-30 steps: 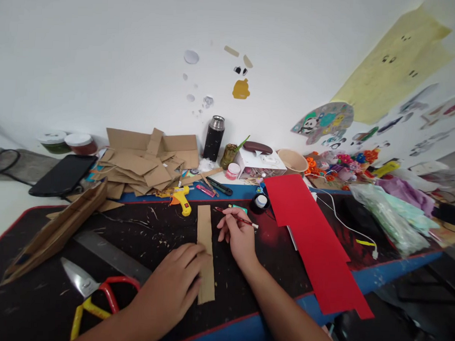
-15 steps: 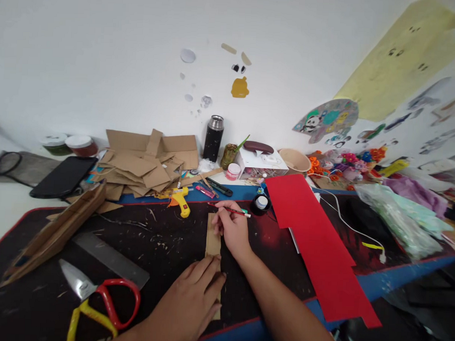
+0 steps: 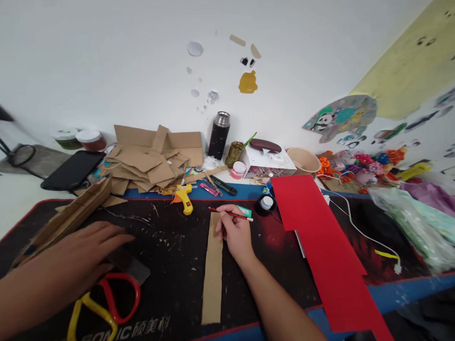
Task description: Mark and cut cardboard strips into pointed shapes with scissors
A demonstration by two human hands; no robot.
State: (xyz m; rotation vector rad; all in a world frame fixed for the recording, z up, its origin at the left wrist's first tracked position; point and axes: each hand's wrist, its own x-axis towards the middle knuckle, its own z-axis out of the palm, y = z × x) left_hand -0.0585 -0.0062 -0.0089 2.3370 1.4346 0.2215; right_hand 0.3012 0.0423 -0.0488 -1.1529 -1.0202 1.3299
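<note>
My right hand (image 3: 235, 235) is closed around a dark red pencil (image 3: 231, 214) with a white end, its point toward the left. The side of that hand rests by the upper end of a narrow cardboard strip (image 3: 212, 284) lying lengthwise on the dark mat. My left hand (image 3: 86, 252), its fingers stretched out, is over a clear flat ruler (image 3: 136, 269) and hides much of it; whether it touches the ruler I cannot tell. Below it are scissors with red and yellow handles (image 3: 122, 313), their blades covered by the hand. A green-and-white eraser (image 3: 244, 211) lies behind the pencil.
A folded cardboard piece (image 3: 88, 200) is at the left, with a phone (image 3: 74, 169) behind it. A yellow glue gun (image 3: 185, 199), cardboard scraps (image 3: 145, 167) and a black flask (image 3: 219, 135) stand further back. Red board (image 3: 325, 258) covers part of the right side.
My left hand has left the cardboard strip and moved left over the ruler and scissors, so the whole strip shows. My right hand still holds the pencil. The view has shifted slightly.
</note>
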